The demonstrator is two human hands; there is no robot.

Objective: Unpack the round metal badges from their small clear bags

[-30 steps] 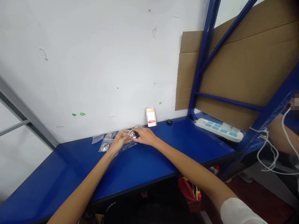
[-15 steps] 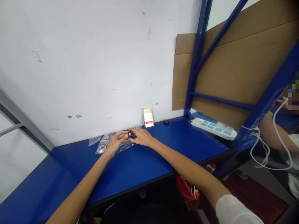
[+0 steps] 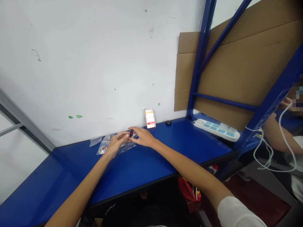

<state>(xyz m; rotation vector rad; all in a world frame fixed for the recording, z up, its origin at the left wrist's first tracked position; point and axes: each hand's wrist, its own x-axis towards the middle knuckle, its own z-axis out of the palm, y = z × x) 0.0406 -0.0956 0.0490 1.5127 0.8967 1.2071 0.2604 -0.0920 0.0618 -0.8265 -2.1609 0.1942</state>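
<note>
A small round dark piece (image 3: 131, 133) with a shiny rim is held between my two hands above the back of the blue table (image 3: 151, 164). My right hand (image 3: 145, 138) pinches it between thumb and fingers, and its face is turned nearly edge-on. My left hand (image 3: 116, 142) is closed, its thumb and fingertips gripping the piece's left side. Below and beside the hands lie clear plastic bags (image 3: 127, 147). One bagged round silver piece (image 3: 102, 149) with a red mark lies left of my left hand, and another silver piece (image 3: 107, 138) sits behind it.
A lit upright card or screen (image 3: 150, 119) leans on the wall, with a small black object (image 3: 168, 123) to its right. A white power strip (image 3: 216, 129) lies by the blue frame (image 3: 197, 63) and cardboard (image 3: 236, 69). Another person's arm (image 3: 272, 134) shows at far right.
The dark round piece has turned from showing its face to nearly edge-on between my fingers. Both hands stay in about the same place.
</note>
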